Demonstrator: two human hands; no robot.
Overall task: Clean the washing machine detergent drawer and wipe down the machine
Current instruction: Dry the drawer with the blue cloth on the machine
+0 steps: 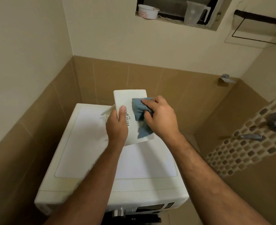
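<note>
A: Head view. We locate the detergent drawer (130, 103) held in the air above the rear half of the washing machine (117, 184), its white front panel facing us and tilted, the far end higher than the near end.

B: Grip status?

A: Our left hand (117, 127) grips the drawer's left long edge. The thumb lies across the front panel beside the printed lettering; the remaining fingers wrap behind the panel, out of sight. Our right hand (161, 116) pinches a blue cloth (140, 117), fingers curled and bunched into it, and presses it against the right side of the panel. The cloth hangs down past the hand toward the panel's near right corner.

B: Edges?

A: The drawer's far short edge stands in front of the brown wall tiles (174, 88). Its near edge overhangs the machine's flat top. The machine's left side sits close to the left wall; its rear edge sits close to the back wall. The control panel (150, 208) faces down at the bottom of the frame.

B: Room for movement?

A: To the right of the machine we see open floor up to the mosaic strip with the taps (275, 120). Overhead, a recessed ledge carries a white tub (147, 11) and a clear measuring jug (194, 13), well apart from the hands. We cannot tell what the drawer's underside carries.
</note>
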